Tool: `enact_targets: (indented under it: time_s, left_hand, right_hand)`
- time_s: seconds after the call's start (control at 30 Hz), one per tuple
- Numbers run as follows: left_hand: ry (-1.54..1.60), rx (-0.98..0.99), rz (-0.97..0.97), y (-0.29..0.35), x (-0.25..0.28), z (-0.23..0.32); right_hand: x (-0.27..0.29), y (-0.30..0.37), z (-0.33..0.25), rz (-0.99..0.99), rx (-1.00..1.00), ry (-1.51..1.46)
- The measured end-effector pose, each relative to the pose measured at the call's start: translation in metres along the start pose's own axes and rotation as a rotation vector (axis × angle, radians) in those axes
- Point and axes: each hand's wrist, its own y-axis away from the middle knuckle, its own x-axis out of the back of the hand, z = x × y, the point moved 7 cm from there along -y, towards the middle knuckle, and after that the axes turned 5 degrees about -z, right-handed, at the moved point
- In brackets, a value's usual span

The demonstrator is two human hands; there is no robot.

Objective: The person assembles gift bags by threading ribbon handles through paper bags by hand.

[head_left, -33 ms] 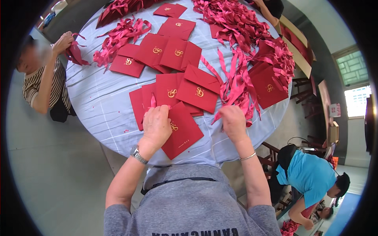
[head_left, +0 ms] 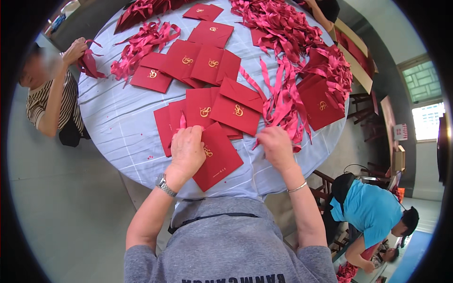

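My left hand (head_left: 185, 148) is closed at the upper edge of a flat red paper gift bag (head_left: 218, 159) with a gold emblem. A short pink-red ribbon end (head_left: 182, 121) sticks up above its fingers. My right hand (head_left: 276, 147) is pinched just right of that bag, beside a bunch of loose ribbons (head_left: 283, 106); its fingertips hide whatever they hold. Just beyond my hands, more flat red bags (head_left: 236, 111) overlap, one showing a folded flap.
Further flat bags (head_left: 181, 61) lie up the round table's pale cloth (head_left: 118, 118). A ribbon heap (head_left: 278, 23) covers the far right, beside bags with ribbons (head_left: 322, 106). A co-worker at left (head_left: 52, 94) holds a red bag; another in blue (head_left: 370, 205) bends at lower right.
My right hand has shifted very slightly left. My left hand stays on the bag, and the things on the table look unchanged.
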Motion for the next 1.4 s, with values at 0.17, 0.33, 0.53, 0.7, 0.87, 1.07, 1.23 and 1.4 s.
enact_targets:
  time_s: [0.17,0.33,0.53,0.7,0.87,1.07,1.23,1.4]
  left_hand:
    - [0.075,-0.061,0.101,-0.002,0.004,0.008]
    - [0.217,0.041,-0.137,0.000,-0.010,-0.004]
    - [0.492,0.110,-0.252,0.002,-0.031,-0.017]
    - [0.785,0.229,-0.458,0.007,-0.043,-0.030]
    - [0.703,0.257,-0.495,0.012,-0.035,-0.037]
    - [0.696,0.112,-0.438,0.017,-0.035,-0.037]
    - [0.724,0.176,-0.385,0.020,-0.040,-0.043]
    - [0.712,0.218,-0.370,0.017,-0.043,-0.047]
  right_hand:
    - [-0.017,0.003,-0.010,-0.183,0.081,0.115]
    - [-0.030,0.030,-0.071,-0.335,0.129,-0.305]
    - [-0.031,0.030,-0.075,-0.024,-0.481,-0.663]
    - [-0.039,0.006,-0.091,0.005,-0.483,-0.618]
    - [-0.050,-0.003,-0.100,0.000,-0.467,-0.533]
    - [-0.064,-0.007,-0.094,-0.109,-0.597,-0.507]
    - [-0.072,-0.008,-0.089,-0.182,-0.693,-0.615]
    - [-0.071,-0.010,-0.093,-0.206,-0.656,-0.621]
